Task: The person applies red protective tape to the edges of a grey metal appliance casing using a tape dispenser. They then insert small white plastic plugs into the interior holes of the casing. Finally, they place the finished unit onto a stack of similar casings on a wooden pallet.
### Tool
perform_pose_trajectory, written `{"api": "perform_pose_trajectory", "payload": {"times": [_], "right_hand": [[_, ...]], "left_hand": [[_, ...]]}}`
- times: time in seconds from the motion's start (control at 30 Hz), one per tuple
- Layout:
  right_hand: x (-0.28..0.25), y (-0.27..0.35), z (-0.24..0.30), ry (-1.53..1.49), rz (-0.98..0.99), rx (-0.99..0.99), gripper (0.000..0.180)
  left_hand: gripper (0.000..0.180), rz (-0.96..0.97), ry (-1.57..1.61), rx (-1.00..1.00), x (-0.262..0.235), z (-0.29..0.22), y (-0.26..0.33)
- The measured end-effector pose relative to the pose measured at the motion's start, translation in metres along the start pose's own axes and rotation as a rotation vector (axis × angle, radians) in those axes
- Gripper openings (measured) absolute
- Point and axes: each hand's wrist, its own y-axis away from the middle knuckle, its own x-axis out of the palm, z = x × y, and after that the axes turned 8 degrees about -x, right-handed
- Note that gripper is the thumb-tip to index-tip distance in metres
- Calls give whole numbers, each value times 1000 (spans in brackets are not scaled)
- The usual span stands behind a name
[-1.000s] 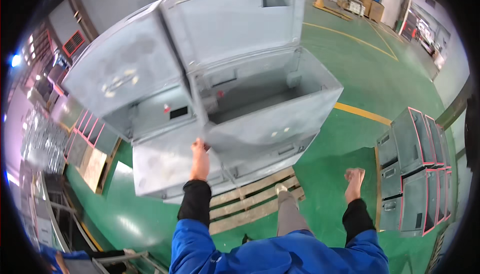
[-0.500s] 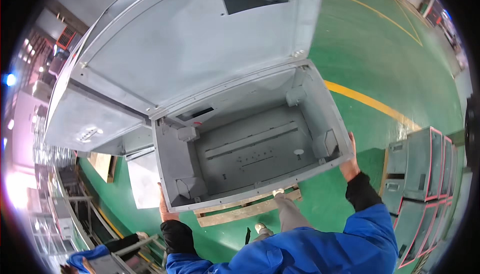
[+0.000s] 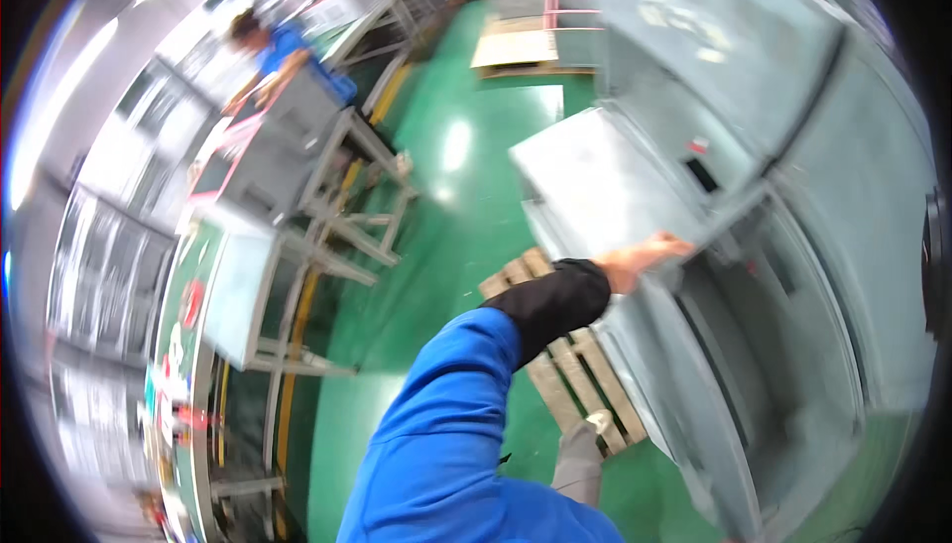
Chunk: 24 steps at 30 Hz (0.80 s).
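Blue sleeve (image 3: 446, 384) outstretched, left hand (image 3: 640, 263) touches box (image 3: 684, 369).

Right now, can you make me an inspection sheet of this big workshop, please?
Surface: green floor, shiny; a slatted wooden pallet shows below the boxes.
Things at hand: open grey box, its inside showing; beside it, a raised grey lid.
Clutter: blurred small things, including a red item, on the long bench.
Hands: left hand at the open box's edge, grip too blurred to tell; right hand not in view.
Cables: nothing seen clearly.
Surroundings: another person in blue beside a pink-edged box.
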Motion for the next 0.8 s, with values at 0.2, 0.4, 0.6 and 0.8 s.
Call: {"api": "perform_pose_trajectory", "payload": {"times": [0.2,0.4,0.6,0.8], "right_hand": [[65,106,8,130,200,-36,51],[111,282,14,48,440,-23,55],[194,495,4,-177,809,221,60],[314,791,-6,-284,1111,489,59]], "left_hand": [[66,-258,482,-231,-19,-13,187],[64,-475,915,-351,-47,-30,506],[43,-1119,954,-398,-73,-17,805],[39,-1533,1042,-168,-71,0,1094]]}}
